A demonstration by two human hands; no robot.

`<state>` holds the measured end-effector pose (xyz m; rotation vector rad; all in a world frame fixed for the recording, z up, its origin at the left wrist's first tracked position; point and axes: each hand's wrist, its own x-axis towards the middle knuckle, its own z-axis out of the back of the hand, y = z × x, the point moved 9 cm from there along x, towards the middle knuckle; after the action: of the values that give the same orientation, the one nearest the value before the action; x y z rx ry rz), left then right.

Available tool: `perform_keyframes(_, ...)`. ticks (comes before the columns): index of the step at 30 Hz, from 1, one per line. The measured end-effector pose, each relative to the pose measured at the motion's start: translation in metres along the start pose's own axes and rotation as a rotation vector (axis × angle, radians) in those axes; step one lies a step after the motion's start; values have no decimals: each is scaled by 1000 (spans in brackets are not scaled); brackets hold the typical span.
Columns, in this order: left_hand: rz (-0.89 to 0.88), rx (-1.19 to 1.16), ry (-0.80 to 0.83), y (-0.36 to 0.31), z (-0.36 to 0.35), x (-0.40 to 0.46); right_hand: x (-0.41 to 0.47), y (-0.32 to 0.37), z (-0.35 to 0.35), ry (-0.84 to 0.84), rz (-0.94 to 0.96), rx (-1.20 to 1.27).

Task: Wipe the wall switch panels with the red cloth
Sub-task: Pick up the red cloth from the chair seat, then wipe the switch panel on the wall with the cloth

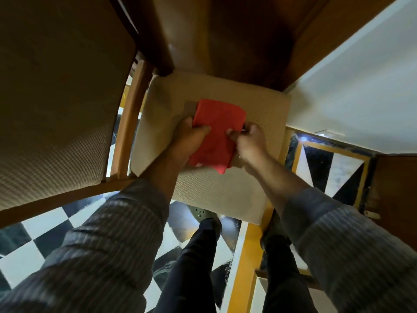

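A folded red cloth (217, 129) lies over the beige padded seat of a chair (259, 109) below me. My left hand (188, 141) grips the cloth's left edge, thumb on top. My right hand (249, 140) pinches its right edge between thumb and fingers. Both forearms wear grey striped sleeves. No wall switch panel shows in this view.
A second chair with a beige backrest (56, 109) stands close on the left. A dark wooden table (225, 37) overhangs the seat at the top. A white wall (361, 86) runs along the right. The floor is black-and-white tile (33, 245) with yellow strips, and my feet stand by the seat's near edge.
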<state>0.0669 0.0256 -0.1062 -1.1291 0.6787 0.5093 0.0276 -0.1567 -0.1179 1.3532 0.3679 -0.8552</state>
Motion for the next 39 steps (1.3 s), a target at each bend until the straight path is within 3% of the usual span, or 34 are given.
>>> perform_keyframes(10, -203, -35, 34, -131, -78, -98, -65, 103, 156, -92, 239, 78)
perform_keyframes(21, -568, -95, 146, -309, -254, -279, -172, 196, 431, -274, 555, 139)
perform_keyframes(28, -762, -173, 202, -409, -330, -359, -229, 261, 558, -402, 743, 170)
perform_keyframes(39, -1118, -121, 151, -538, -350, -466, -316, 359, 648, -593, 1063, 166)
